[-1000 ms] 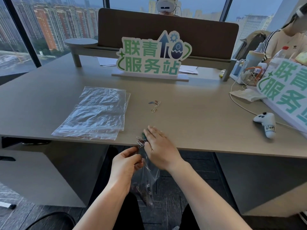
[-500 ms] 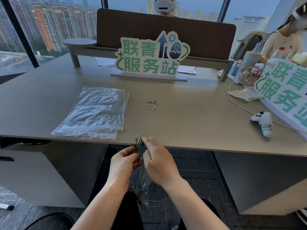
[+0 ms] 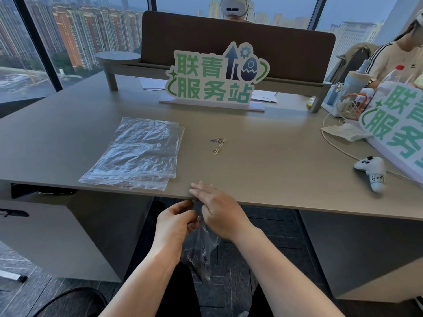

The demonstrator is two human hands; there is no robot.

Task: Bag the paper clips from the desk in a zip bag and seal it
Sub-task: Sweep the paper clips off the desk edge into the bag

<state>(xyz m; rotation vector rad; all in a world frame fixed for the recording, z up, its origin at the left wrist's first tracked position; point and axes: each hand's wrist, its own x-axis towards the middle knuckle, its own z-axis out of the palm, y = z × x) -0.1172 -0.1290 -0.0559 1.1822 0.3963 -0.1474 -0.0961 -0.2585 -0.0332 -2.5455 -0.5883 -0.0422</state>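
**Clips going off the desk edge into the bag**

Swept to the desk's [image 3: 274, 184] near edge a moment ago, the small bunch of paper clips is no longer showing on the tabletop; we are judging that it is dropping, or has just dropped, into the zip bag [image 3: 203, 250] hanging below the edge at lower centre of the frame. That would mean one batch is bagged, with sealing not yet due.

Nearest us, our left hand [image 3: 175, 221] is curling its fingers and thumb round the bag's mouth, holding it up just under the desk edge. Dark clips are gathering at the bag's bottom. Our right hand [image 3: 219, 210] is sitting just beside the left, fingers held out fairly straight over the desk edge above the bag's opening; we cannot tell whether it is pinching any clips.

Farther up, at centre frame, a few loose paper clips [image 3: 218, 144] are lying on the desk, well apart from our hands, so we are judging another sweep is needed. To their left, spare zip bags [image 3: 139, 154] are lying flat in a stack. Beyond, a green-lettered sign [image 3: 215, 81] is standing at upper centre, and a white controller [image 3: 372, 172] is resting at right.
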